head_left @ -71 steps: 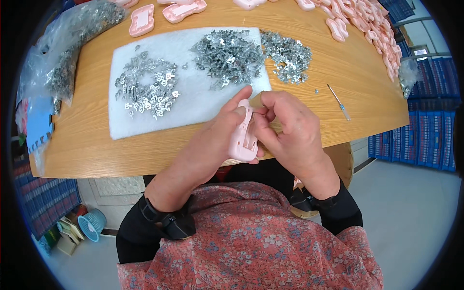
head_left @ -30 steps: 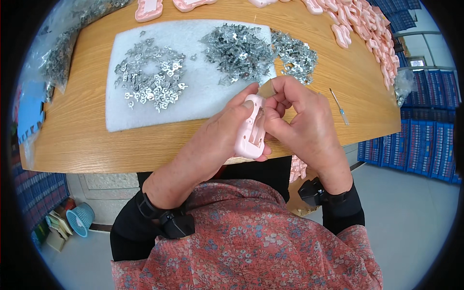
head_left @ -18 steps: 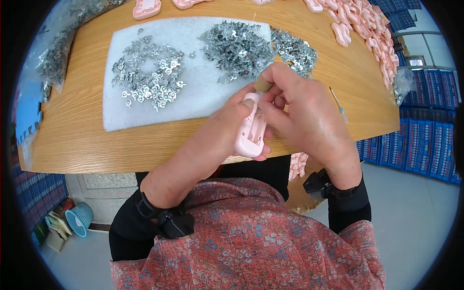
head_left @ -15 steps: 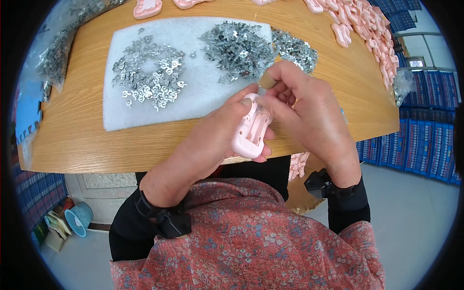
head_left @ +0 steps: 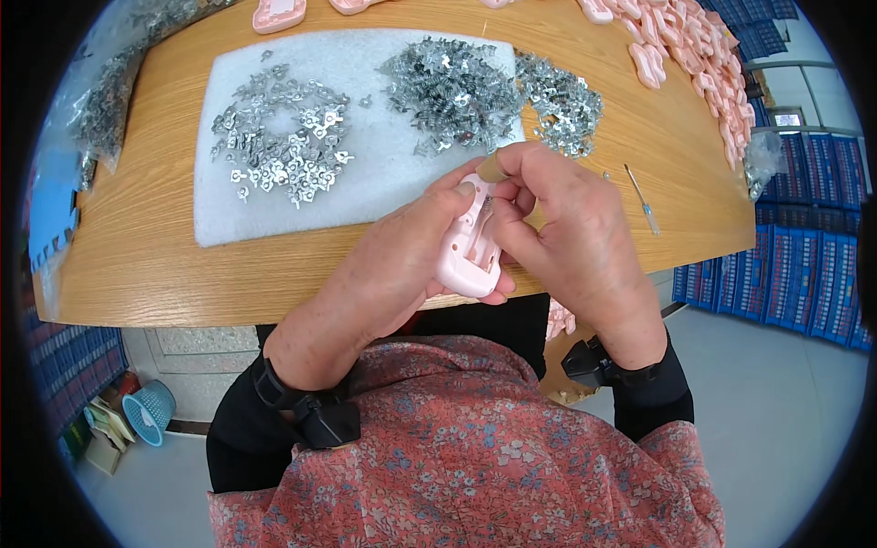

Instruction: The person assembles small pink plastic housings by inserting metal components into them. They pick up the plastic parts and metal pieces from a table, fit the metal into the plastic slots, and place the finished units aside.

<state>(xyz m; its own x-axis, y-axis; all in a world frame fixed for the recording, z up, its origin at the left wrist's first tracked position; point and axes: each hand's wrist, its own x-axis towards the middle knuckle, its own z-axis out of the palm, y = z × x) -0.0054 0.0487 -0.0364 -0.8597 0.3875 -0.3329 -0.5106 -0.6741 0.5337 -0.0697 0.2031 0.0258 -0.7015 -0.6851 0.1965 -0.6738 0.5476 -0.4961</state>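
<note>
My left hand (head_left: 411, 228) is wrapped round a pale pink plastic housing (head_left: 469, 277), thumb on its upper end and fingers underneath. The housing is tilted, with its long hollow compartment facing up. At the upper end of that compartment, my right hand (head_left: 571, 215) is closed in a pinch. A small metal spring (head_left: 487, 208) shows at its fingertips, partly hidden by them. A tan covering wraps one right fingertip. Beyond my hands, a white foam sheet (head_left: 365, 173) carries a pile of flat metal contacts (head_left: 301, 146) on the left and a heap of metal springs (head_left: 452, 91) on the right.
Another pile of small metal parts (head_left: 566, 105) lies right of the foam. A thin screwdriver (head_left: 642, 199) rests on the wooden table (head_left: 137, 265) at the right. Many pink housings (head_left: 681, 46) heap along the far right edge. A plastic bag of metal parts (head_left: 105, 110) lies far left.
My right hand has moved down and slightly left, bringing its pinched fingertips into the upper end of the compartment. The screwdriver has come into fuller view. My left hand still holds the pink housing.
</note>
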